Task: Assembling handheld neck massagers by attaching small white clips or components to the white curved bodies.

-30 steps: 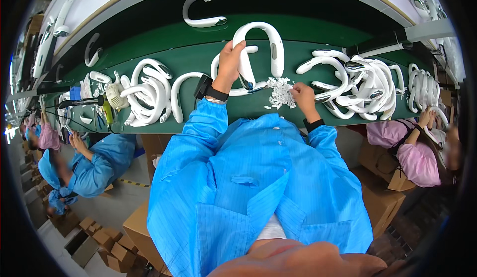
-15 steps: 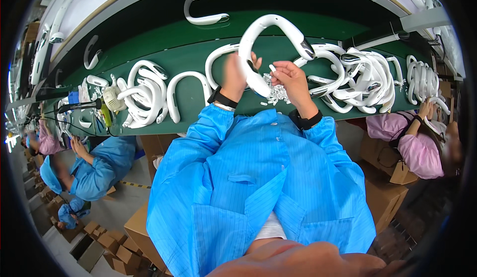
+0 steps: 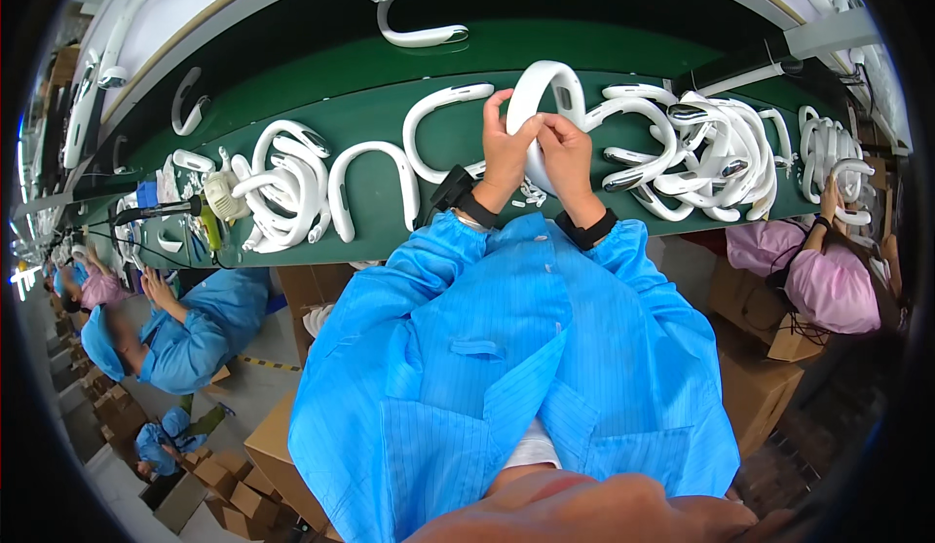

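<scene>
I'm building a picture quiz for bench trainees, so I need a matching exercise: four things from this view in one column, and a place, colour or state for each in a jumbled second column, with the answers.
Column one
1. Lifted curved device
2. Small white pieces
3. Larger heap of curved devices
4. Worktop

Column two
A. Green
B. Piled to the right of the right hand
C. Held up in both hands
D. Lying between the black wristbands

Right pairs: 1-C, 2-D, 3-B, 4-A
</scene>
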A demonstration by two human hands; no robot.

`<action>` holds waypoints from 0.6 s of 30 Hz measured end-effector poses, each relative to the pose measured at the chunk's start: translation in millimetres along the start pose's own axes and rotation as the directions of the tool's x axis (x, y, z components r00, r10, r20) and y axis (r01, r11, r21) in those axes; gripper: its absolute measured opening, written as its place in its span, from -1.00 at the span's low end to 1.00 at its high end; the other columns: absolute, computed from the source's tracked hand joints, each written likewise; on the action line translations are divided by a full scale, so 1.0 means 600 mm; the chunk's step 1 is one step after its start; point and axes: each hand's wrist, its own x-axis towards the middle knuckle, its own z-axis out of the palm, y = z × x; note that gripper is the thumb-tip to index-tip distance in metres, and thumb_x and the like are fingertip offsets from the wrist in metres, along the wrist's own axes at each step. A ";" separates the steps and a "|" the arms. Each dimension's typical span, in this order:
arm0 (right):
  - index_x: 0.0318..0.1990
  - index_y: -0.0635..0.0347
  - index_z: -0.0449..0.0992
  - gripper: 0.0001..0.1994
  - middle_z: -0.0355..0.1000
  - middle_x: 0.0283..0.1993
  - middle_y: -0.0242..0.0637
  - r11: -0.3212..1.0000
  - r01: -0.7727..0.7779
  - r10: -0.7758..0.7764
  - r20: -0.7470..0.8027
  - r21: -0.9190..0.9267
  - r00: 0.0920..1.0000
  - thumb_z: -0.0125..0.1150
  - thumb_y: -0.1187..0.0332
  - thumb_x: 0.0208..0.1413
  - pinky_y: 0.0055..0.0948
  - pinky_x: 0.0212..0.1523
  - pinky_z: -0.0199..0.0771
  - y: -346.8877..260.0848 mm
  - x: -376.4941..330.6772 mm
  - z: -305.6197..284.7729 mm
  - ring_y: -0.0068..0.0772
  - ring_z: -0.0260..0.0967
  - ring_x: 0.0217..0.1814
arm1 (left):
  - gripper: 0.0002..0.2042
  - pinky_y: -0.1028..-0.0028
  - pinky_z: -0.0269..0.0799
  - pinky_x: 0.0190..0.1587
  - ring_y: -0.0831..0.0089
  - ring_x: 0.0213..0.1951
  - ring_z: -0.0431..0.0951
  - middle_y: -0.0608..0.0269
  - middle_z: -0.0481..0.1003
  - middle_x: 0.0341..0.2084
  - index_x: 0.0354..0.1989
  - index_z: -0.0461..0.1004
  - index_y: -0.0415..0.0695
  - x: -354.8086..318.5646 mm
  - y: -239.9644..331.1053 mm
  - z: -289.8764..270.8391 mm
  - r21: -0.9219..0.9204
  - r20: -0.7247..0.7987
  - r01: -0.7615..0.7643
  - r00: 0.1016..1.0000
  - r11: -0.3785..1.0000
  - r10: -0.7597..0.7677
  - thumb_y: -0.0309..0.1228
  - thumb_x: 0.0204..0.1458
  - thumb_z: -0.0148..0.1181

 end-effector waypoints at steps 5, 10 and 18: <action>-0.13 0.33 0.48 -0.80 0.42 -0.38 -0.39 0.875 -0.346 0.265 0.265 0.339 0.927 0.02 0.50 0.13 -0.64 -0.42 0.45 -0.038 0.018 -0.031 -0.66 0.28 -0.51 | -0.62 0.58 0.48 -0.48 0.60 -0.47 0.45 0.22 0.46 -0.34 0.01 0.32 -0.32 0.042 0.051 -0.026 0.169 0.149 0.033 0.987 0.985 -0.059 -0.52 -0.01 0.14; -0.08 0.28 0.40 -0.79 0.46 -0.32 -0.25 0.684 -0.619 0.373 0.545 0.386 0.751 0.03 0.49 0.13 -0.51 -0.23 0.54 -0.043 0.015 -0.068 -0.46 0.47 -0.29 | -0.68 0.52 0.49 -0.50 0.56 -0.57 0.43 0.21 0.43 -0.46 -0.03 0.34 -0.32 0.080 0.072 -0.072 -0.012 0.071 0.150 0.986 0.989 -0.149 -0.43 0.06 0.10; -0.14 0.29 0.46 -0.83 0.48 -0.28 -0.21 0.703 -0.687 0.412 0.683 0.183 0.603 0.06 0.48 0.12 -0.64 -0.41 0.35 -0.070 -0.082 -0.077 -0.62 0.31 -0.41 | -0.61 0.64 0.29 -0.54 0.64 -0.55 0.21 0.35 0.18 -0.51 -0.09 0.20 -0.28 0.064 0.062 -0.169 -0.673 0.364 0.497 0.867 0.547 -0.341 -0.18 0.12 0.00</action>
